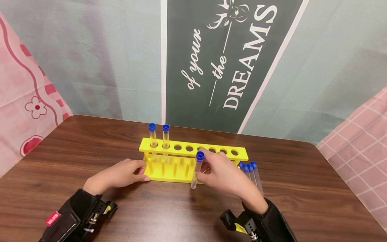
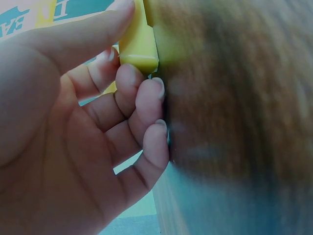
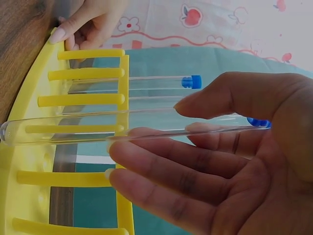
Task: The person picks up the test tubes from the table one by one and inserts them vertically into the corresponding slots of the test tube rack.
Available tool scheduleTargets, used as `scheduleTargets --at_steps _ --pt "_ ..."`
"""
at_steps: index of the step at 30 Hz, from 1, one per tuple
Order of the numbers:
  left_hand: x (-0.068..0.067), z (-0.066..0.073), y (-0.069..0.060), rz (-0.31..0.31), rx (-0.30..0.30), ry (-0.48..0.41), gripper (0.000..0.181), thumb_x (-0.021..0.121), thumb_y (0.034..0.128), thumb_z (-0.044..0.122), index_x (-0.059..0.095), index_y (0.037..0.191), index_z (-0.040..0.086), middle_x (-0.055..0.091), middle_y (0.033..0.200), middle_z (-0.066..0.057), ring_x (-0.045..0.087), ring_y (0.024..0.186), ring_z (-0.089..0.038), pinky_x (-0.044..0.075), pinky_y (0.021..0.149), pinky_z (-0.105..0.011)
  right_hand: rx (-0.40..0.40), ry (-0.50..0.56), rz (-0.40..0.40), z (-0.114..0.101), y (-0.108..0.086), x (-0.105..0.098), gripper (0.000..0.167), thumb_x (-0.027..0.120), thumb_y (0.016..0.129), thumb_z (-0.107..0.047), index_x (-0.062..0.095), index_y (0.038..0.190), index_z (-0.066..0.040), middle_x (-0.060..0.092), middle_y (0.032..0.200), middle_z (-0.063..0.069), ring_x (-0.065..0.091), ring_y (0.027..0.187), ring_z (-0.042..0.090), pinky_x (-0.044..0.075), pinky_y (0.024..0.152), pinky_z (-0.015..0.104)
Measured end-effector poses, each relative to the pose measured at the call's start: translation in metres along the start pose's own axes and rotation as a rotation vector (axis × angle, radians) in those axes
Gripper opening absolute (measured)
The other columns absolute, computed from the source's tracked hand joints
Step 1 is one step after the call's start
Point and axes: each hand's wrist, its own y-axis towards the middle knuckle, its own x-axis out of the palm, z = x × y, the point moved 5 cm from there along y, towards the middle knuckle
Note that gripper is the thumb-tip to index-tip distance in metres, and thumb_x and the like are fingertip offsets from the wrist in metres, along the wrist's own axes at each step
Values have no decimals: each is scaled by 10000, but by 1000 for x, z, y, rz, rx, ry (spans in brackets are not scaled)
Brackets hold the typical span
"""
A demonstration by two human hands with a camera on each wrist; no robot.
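A yellow rack [image 1: 169, 176] stands on the table with two blue-capped tubes [image 1: 166, 136] in its two leftmost holes. At its left end my left hand [image 1: 122, 173] grips the base, thumb on the front edge; the left wrist view shows the yellow corner [image 2: 139, 54] between thumb and fingers. My right hand [image 1: 225, 173] holds a clear blue-capped tube [image 1: 198, 168] in front of the rack, slightly tilted, outside the holes. In the right wrist view this tube [image 3: 73, 128] lies between the thumb and fingers of the right hand [image 3: 195, 181].
Several blue-capped tubes [image 1: 255, 173] lie on the brown table [image 1: 163, 215] beside the rack's right end. A patterned cloth [image 1: 127, 60] hangs behind the table, with pink cloths at both sides.
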Motion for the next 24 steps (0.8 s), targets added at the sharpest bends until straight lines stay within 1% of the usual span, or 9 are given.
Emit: scheduleTargets --at_steps 4,9,12,18,20,24 --pt "-1 0 0 1 1 3 341 670 820 331 435 683 125 322 576 48 317 514 -88 262 501 -227 -5 10 2 0 1 0 161 619 772 -15 485 845 -66 548 702 -33 528 637 71 466 609 227" --pt "-1 0 0 8 20 18 343 665 826 325 425 676 130 318 574 54 315 512 -78 264 504 -222 11 18 2 0 1 1 154 618 782 -28 500 873 -63 548 712 -32 505 632 72 449 593 219" --pt "-1 0 1 10 27 17 343 663 827 330 426 678 132 319 575 57 317 512 -76 265 503 -222 9 25 12 -1 1 1 141 611 785 -29 504 870 -65 561 725 -32 528 654 63 455 610 212" --pt "0 0 1 9 18 6 345 663 824 342 431 681 131 324 577 55 319 515 -80 264 501 -225 1 49 33 -2 3 2 152 590 791 -27 529 930 -37 585 744 -20 557 680 61 467 637 212" --pt "0 0 1 8 19 7 343 664 823 341 433 682 131 325 578 55 322 516 -80 265 501 -225 -2 53 36 -2 4 3 149 586 797 -28 529 935 -32 589 744 -16 562 680 64 471 639 216" --pt "-1 1 1 11 24 13 343 666 822 338 431 681 132 324 579 58 322 518 -77 265 503 -224 -17 58 42 -4 7 3 121 589 803 -26 510 893 -46 584 734 -10 565 675 70 472 635 208"
